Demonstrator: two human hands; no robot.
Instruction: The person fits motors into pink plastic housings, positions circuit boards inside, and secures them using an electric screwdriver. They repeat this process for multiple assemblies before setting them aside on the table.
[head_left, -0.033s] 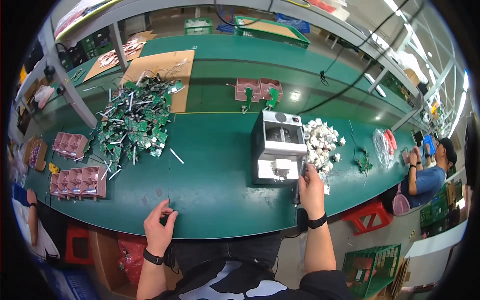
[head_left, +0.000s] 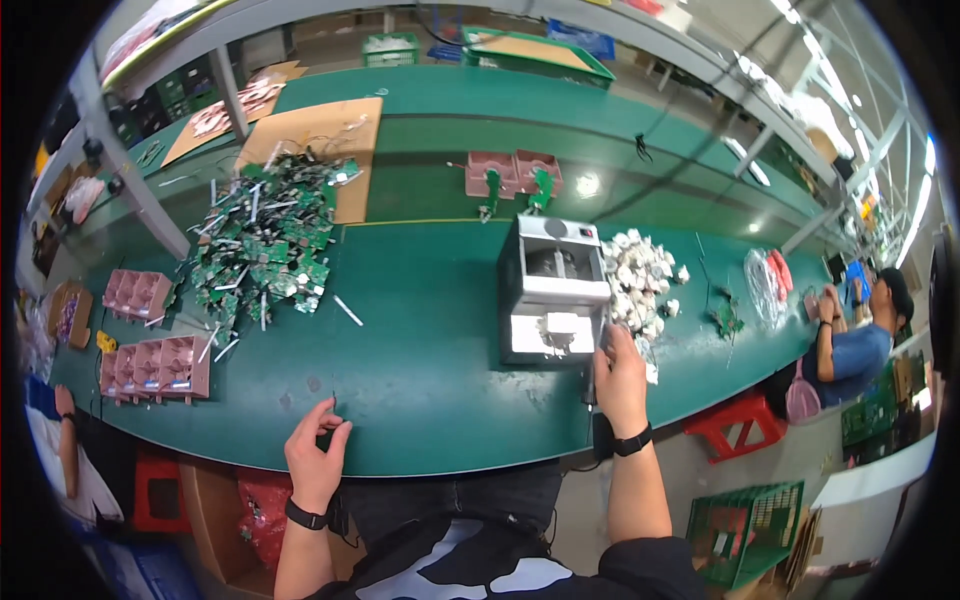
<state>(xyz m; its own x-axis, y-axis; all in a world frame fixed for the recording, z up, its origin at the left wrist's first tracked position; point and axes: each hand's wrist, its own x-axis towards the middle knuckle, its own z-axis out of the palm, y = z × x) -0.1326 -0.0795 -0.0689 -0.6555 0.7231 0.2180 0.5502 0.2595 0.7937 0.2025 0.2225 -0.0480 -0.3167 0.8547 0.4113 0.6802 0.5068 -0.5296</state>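
My right hand (head_left: 622, 378) is closed around a slim black corded tool (head_left: 589, 388), apparently an electric screwdriver. It is held against the right front corner of a grey box-shaped machine (head_left: 508, 300) with an open top and a white-lit front tray. My palm hides part of the tool. Near the table's front edge, my left hand (head_left: 318, 450) hovers half curled, thumb and forefinger apart. A tiny dark bit shows by its fingertip; whether it touches the finger, I cannot tell. Small white parts (head_left: 640, 280) are heaped right of the machine.
A tangled pile of green circuit boards (head_left: 270, 240) covers the left of the table. Pink plastic housings (head_left: 155, 368) stand left of it; more pink housings (head_left: 492, 170) sit behind the machine. Persons sit at the far left and the right (head_left: 850, 345). A red stool (head_left: 735, 428) stands right.
The whole view has shifted slightly. Both hands keep nearly the same pose, and nothing has been taken up or let go.
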